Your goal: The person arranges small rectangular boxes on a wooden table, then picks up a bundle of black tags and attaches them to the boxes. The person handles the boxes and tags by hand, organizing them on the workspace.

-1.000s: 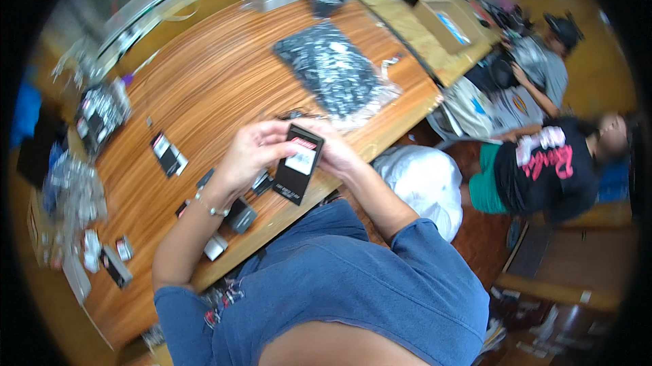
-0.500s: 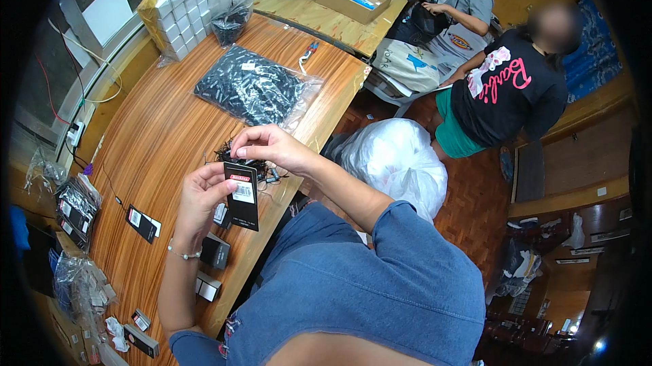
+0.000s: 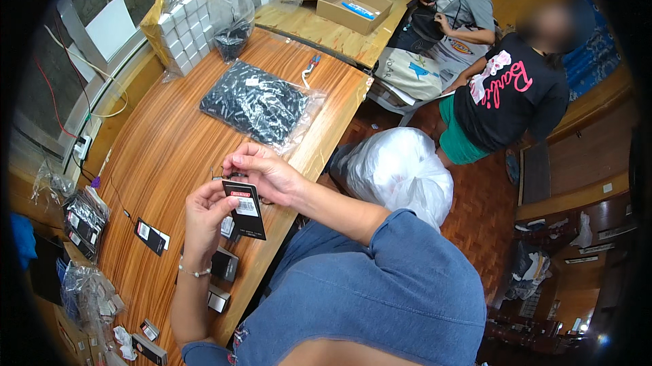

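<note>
Between the thumb and fingers of my left hand [image 3: 202, 211] is a black hang tag [image 3: 251, 224] with a red label and a white barcode sticker, held upright above the table. Just over the tag's top edge, my right hand [image 3: 266, 170] has its thumb and fingertips pinched on what looks like a thin dark string. Whether the string passes through the tag is too small to tell. My right hand mostly hides a small heap of black strings on the table. To the left lies another black tag [image 3: 150, 235] with a string attached.
A clear bag of black pieces [image 3: 255, 104] lies beyond my hands. White boxes in a yellow bag [image 3: 183, 29] stand behind it. Small black boxes [image 3: 224, 264] sit near the table edge. A large white plastic bag [image 3: 401, 176] is on the floor; two people are beyond.
The view has shifted slightly, so the table sits lower. My right hand has come down beside the tag's top and covers more of the string heap. My left hand keeps holding the tag.
</note>
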### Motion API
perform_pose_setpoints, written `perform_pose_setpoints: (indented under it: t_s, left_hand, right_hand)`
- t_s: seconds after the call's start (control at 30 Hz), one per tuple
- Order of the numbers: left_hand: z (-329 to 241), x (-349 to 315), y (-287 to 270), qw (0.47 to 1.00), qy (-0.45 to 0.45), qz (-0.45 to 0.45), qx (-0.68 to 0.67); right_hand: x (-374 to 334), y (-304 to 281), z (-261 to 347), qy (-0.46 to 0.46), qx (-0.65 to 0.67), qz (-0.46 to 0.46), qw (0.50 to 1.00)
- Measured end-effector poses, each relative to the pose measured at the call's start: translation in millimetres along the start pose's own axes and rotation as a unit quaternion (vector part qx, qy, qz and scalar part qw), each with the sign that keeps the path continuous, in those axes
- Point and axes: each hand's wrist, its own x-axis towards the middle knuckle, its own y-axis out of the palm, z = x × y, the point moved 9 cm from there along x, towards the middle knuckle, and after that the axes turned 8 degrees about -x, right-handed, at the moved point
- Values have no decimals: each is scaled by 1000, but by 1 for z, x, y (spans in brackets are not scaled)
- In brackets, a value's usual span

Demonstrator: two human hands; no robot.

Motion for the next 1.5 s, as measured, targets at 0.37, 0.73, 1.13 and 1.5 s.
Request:
perform_pose_setpoints:
  t_s: [0.37, 0.73, 1.13, 1.5]
  left_hand:
    - [1, -1, -2, 1000, 25, -5, -5]
    - [-5, -6, 1, 999, 38, 1, 20]
    - [-4, -18, 14, 997, 31, 51, 47]
    - [-50, -28, -15, 987, 152, -42, -15]
  right_hand:
    - [4, 14, 3, 5, 13, 10, 1000]
    - [-2, 39, 16, -17, -13, 50, 999]
    - [-7, 61, 48, -91, -37, 97, 990]
    - [-33, 76, 117, -187, -80, 92, 975]
